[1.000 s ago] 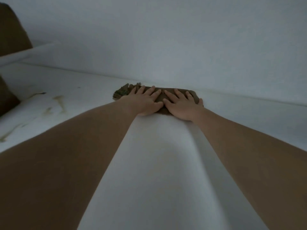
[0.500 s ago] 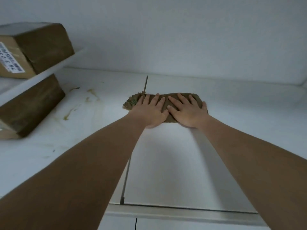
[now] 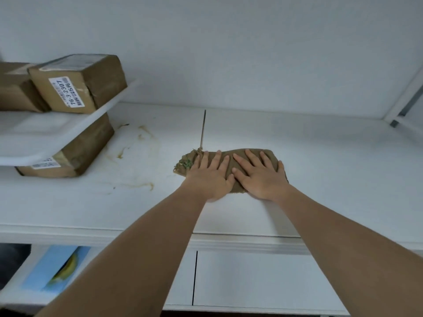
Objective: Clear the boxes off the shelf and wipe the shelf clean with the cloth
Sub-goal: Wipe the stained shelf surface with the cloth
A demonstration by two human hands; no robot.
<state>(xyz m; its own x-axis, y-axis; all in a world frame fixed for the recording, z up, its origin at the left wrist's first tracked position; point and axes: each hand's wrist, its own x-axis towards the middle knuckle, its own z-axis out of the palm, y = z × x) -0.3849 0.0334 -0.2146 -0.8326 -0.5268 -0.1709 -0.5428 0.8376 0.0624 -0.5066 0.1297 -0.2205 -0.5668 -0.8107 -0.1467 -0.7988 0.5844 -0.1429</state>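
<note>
Cloth (image 3: 238,156): a folded brown pad lying flat on the white shelf (image 3: 332,170), about midway between its back wall and front lip; a frayed greenish end sticks out at its left.
Left hand (image 3: 209,177): palm down on the left half of the cloth, fingers straight and slightly spread, pointing toward the back wall; nothing curled or pinched.
Right hand (image 3: 259,177): palm down on the right half, fingers straight and fanned, thumb side just beside the left hand; it presses flat and grips nothing.
Arms: both forearms reach in from the lower edge of the view, stretched out and converging on the cloth.
Cloth against the hands: it shows beyond the fingertips and at both ends; its near edge is mostly under the palms.
Seam (image 3: 203,129): a thin dark line in the shelf surface, running from the back wall down to the frayed end of the cloth.
Stains (image 3: 139,143): yellowish-brown streaks on the shelf, left of the cloth, between it and the lower box.
Open room: bare white surface to the right of the cloth, up to a white frame at the right edge.
Lower box (image 3: 77,154): brown carton on the shelf at far left, well apart from the cloth.
Upper boxes (image 3: 82,83): labelled brown cartons on a white board (image 3: 45,136) above the lower box.
</note>
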